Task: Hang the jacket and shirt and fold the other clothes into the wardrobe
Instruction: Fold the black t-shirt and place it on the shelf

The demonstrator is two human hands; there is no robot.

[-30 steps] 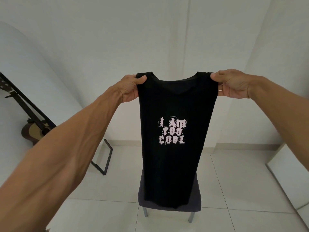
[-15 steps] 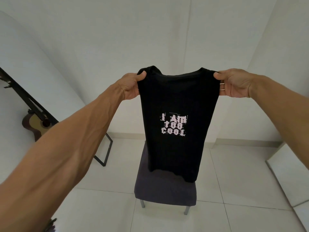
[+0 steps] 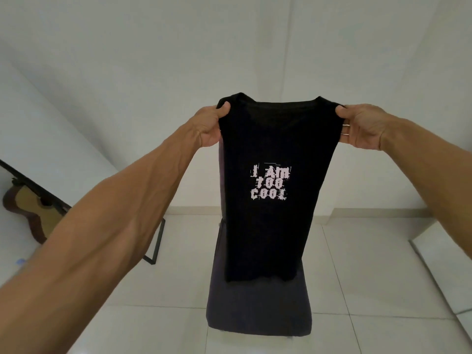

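So my left hand [image 3: 209, 126] pinches one shoulder of the black tee [image 3: 268, 226], my right hand [image 3: 362, 129] the other, both equally far out; it hangs long-axis straight down from my grip, hem near the chair seat [image 3: 258, 307].

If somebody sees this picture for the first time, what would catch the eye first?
First comes the black T-shirt with the pale print "I Am too cool", held up in the middle of the view; the left hand and the right hand grip its shoulders. Below and behind it stands a dark chair on the white tiles. A guitar leans at the left edge.
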